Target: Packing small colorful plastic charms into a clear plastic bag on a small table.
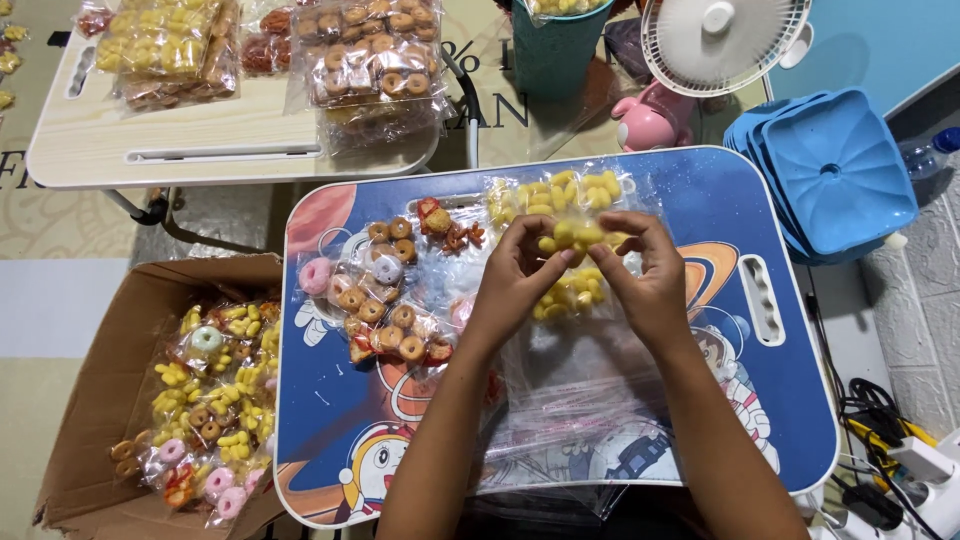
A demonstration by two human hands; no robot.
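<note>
Left hand (518,268) and right hand (640,268) both pinch a crinkly clear bag of yellow puffed snacks (572,236) above the blue cartoon-printed lap table (790,400). Glossy empty plastic bags (575,410) lie on the table below the hands; ring-shaped snack packets (385,305) lie left of them.

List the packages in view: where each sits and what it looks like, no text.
Clear bag of yellow puffs: pinched between left hand and right hand over the blue lap table.
Clear bags of ring snacks: table's left half, brown and pink rings.
Empty clear bags: stacked at the table's near edge.
Cardboard box: left of the table, brown, open, holding filled bags.
Filled snack bags: piled on the pale table behind.
</note>
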